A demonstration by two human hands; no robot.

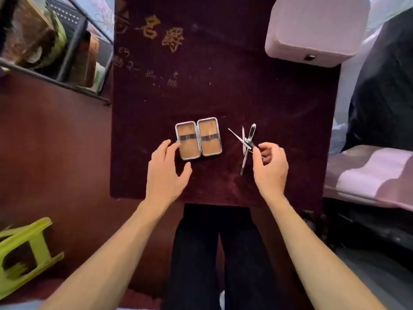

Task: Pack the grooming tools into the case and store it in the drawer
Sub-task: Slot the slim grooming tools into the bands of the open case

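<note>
A small metal-rimmed case (198, 138) lies open flat on the dark red cloth, its two tan halves each crossed by a dark elastic strap, nothing in them. My left hand (166, 170) hovers at the case's near left corner, fingers spread, fingertips touching or just off the rim. To the right lies a crossed pile of silver grooming tools (245, 143): a nail clipper (251, 133), a thin pointed pick and a file. My right hand (270, 164) pinches the near end of one thin tool from that pile between thumb and forefinger.
The dark red cloth (201, 86) with gold lettering covers the table. A pale pink box (312, 30) with a clasp stands at the far right corner. A metal rack (55, 45) is at the left, a green plastic stool (24, 253) on the floor, bedding (375, 175) at the right.
</note>
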